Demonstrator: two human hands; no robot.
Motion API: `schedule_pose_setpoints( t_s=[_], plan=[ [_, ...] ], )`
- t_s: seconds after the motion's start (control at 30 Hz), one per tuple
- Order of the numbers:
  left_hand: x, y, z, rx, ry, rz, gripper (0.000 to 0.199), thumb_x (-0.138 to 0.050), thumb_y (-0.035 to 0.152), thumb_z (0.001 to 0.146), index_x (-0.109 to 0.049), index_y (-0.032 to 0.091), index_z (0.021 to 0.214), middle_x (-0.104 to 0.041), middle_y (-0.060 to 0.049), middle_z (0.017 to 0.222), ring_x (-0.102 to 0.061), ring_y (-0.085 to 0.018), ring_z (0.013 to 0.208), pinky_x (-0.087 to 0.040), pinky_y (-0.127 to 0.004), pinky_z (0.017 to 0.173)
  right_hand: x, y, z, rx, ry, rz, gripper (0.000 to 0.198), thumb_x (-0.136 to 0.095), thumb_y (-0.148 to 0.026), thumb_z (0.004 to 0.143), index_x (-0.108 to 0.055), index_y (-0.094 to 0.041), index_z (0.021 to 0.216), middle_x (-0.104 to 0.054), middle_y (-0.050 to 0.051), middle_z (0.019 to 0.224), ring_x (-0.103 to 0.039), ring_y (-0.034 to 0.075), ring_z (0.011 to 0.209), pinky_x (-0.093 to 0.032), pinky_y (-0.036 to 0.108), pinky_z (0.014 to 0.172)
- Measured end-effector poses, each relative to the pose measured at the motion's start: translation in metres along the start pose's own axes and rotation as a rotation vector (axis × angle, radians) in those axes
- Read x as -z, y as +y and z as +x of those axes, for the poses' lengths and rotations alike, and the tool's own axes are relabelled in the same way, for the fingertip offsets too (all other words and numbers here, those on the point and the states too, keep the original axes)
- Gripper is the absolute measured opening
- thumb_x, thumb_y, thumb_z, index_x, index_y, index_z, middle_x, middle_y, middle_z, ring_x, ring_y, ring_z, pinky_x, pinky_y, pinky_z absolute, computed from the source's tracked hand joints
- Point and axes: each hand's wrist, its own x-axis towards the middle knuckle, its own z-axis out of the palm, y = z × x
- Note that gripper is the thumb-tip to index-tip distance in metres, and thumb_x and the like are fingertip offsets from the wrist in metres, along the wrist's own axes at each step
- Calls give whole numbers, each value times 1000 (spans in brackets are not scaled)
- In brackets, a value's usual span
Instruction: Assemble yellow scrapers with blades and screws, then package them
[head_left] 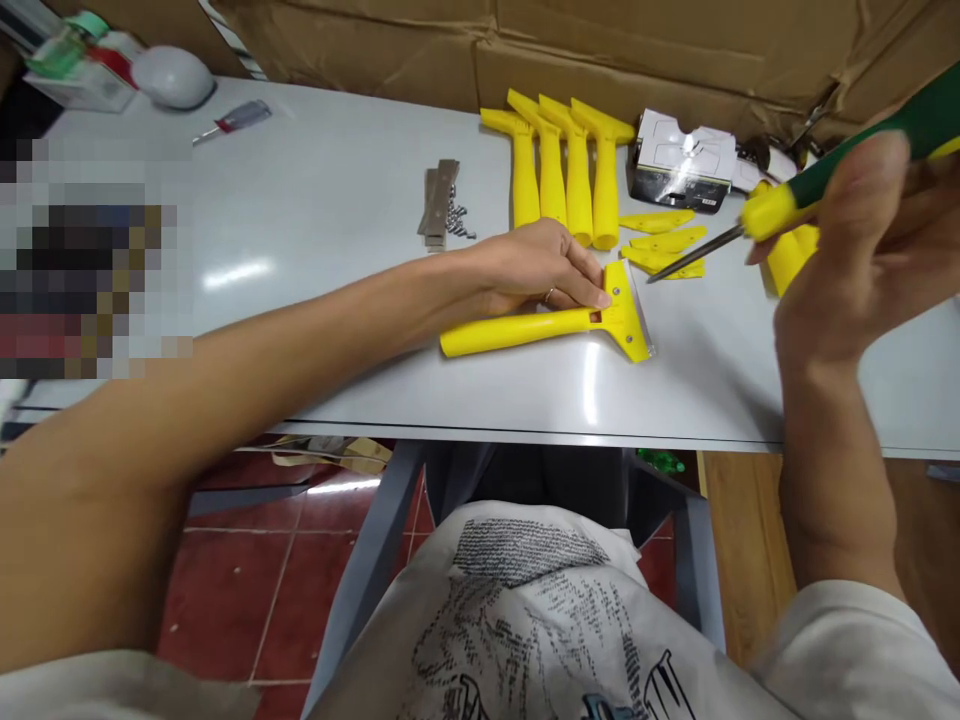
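yellow scraper [551, 326] in left hand [546, 268], green screwdriver [771, 208] in right hand [847, 270], box print [684, 155] illegible

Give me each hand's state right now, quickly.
Left hand: closed, holding the yellow scraper near its head.
Right hand: closed around the handle of the green-and-yellow screwdriver.

"What sort of place is it?"
"A small assembly workshop, I'd say; my feed shows a white desk [337, 190], matching yellow handles [551, 185] lined up towards its back edge, loose screws [454, 217] beside metal plates [433, 212], a scraper [551, 325] nearer the front edge."
"Around it?"
"Cardboard [615, 65] behind the back edge; red tiles [229, 590] below."
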Motion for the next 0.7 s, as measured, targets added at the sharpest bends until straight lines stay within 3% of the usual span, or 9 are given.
schedule_pose_setpoints(
  t_s=[0.07, 0.1, 0.17, 0.27, 0.33, 0.4, 0.47, 0.57, 0.7],
  plan=[
    [-3, 3, -3, -4, -2, -2, 23, -101, -1, 91, -88, 14, 79, -80, -6, 84, -72, -14, 76, -44, -27, 70, -3, -6, -10, 88, 56, 87, 115, -42, -120, 97, -42, -44, 184, -52, 15, 182, -77, 47, 146, -72, 60, 97],
    [-4, 4, -4, -5, -5, -3, 23, -100, -1, 91, -88, 14, 78, -80, -7, 84, -71, -14, 75, -43, -27, 69, -3, -5, -13, 114, 22, 55, 117, -43, -119, 97, -37, -42, 184, -48, 16, 185, -70, 50, 157, -73, 61, 100],
    [-6, 6, -6, 2, -2, -4, 24, -100, -2, 89, -87, 13, 76, -81, -8, 84, -68, -13, 72, -43, -27, 68, 0, 3, -16, 145, -36, -134, 111, -35, -114, 99, -25, -41, 182, -36, 15, 192, -48, 53, 179, -72, 66, 109],
    [-6, 7, -7, 12, 7, -10, 25, -100, -3, 87, -86, 13, 74, -83, -9, 85, -71, -13, 74, -46, -26, 70, 3, 17, -16, 203, 9, -381, 92, -38, -103, 105, -20, -50, 178, -18, 9, 197, -25, 54, 190, -69, 69, 114],
    [-5, 5, -5, -2, -2, -14, 25, -102, -2, 85, -86, 15, 74, -84, -8, 86, -72, -14, 76, -47, -27, 71, 0, 18, -17, 219, 32, -375, 92, -37, -99, 107, -19, -46, 179, -19, 12, 196, -32, 53, 187, -70, 68, 113],
    [-2, 1, -3, -28, -28, -16, 24, -106, 3, 81, -87, 16, 76, -82, -7, 85, -70, -14, 74, -48, -29, 70, -5, 11, -18, 205, 36, -266, 100, -34, -98, 106, -26, -31, 179, -30, 20, 192, -53, 47, 175, -70, 67, 121],
    [1, -4, 0, -58, -56, -19, 26, -112, 9, 76, -87, 18, 78, -81, -7, 85, -67, -15, 72, -48, -32, 70, -11, 1, -20, 202, 77, -143, 103, -42, -96, 104, -35, -21, 175, -45, 25, 187, -59, 44, 172, -70, 61, 126],
    [5, -8, 3, -91, -82, -32, 33, -118, 17, 71, -86, 18, 81, -81, -9, 88, -69, -18, 76, -52, -36, 72, -14, -9, -21, 231, 123, -52, 97, -58, -92, 103, -44, -24, 171, -55, 24, 181, -43, 46, 184, -72, 57, 117],
    [5, -8, 3, -87, -86, -10, 32, -117, 19, 73, -86, 18, 81, -82, -9, 88, -69, -18, 78, -54, -35, 73, -13, -12, -23, 173, 37, -12, 113, -42, -108, 99, -37, -28, 178, -48, 22, 185, -72, 45, 153, -73, 60, 110]
  ],
)
